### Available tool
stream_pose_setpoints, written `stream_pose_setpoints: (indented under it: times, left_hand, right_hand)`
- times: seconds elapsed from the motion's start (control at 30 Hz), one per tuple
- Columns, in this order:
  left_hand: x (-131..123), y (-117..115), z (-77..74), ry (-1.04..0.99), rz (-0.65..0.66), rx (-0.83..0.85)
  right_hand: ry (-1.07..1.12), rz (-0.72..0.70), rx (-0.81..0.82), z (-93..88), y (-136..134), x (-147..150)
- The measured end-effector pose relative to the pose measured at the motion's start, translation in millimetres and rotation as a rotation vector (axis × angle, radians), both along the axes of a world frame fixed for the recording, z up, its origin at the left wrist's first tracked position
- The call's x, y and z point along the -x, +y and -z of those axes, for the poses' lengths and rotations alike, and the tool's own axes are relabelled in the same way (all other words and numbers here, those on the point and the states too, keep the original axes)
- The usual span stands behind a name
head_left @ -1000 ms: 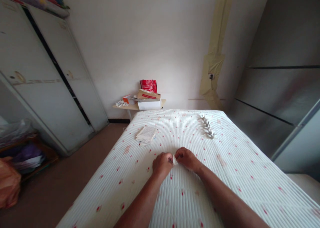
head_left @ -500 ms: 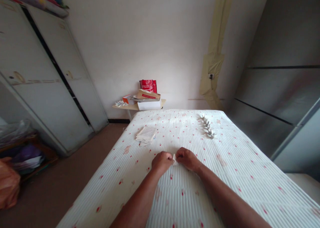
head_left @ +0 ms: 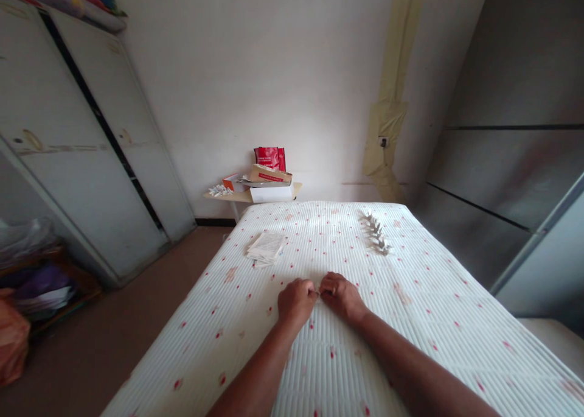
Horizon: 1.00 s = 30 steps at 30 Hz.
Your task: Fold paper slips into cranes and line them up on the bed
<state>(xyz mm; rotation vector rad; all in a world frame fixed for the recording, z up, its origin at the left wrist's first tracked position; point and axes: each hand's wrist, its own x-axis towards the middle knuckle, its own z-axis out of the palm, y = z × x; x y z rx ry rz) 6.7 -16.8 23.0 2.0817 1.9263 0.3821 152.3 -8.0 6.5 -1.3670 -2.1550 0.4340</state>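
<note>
My left hand (head_left: 297,300) and my right hand (head_left: 342,295) meet over the middle of the bed, fingers pinched close together. Between the fingertips is a small piece of folded paper (head_left: 318,295), mostly hidden by them; its shape cannot be made out. Beyond my left hand lies a stack of printed paper sheets (head_left: 266,247), loosely piled. A row of small folded paper cranes (head_left: 376,232) stands farther off to the right.
The bed has a white ribbed cover (head_left: 219,344) with red spots. Behind it a small table (head_left: 239,196) holds an open white box (head_left: 272,193), a red bag (head_left: 269,158) and a pile of small white folded pieces (head_left: 220,190). Cabinets (head_left: 91,161) stand left.
Both hands have closed in around the folded paper, so less of it shows now. The right hand's fingers have curled a little; the stack and the cranes stay in place.
</note>
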Motion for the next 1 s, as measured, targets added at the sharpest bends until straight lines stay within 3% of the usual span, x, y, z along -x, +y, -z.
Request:
stream_pose_setpoints:
  times: [0.37,0.57,1.0]
  left_hand:
    - [-2.6,-8.4,7.2,-0.037,-0.007,-0.119]
    - [-0.5,-6.8,7.0,0.033,0.105,-0.221]
    - [7.2,-3.3,9.4,0.029,0.166,-0.169]
  right_hand:
    - [0.037,-0.053,-0.02,1.0,-0.4,-4.6]
    - [-0.019,-0.104,-0.052,-3.2,-1.6,-4.5]
    - [-0.15,-0.215,-0.197,3.2,2.5,-10.4]
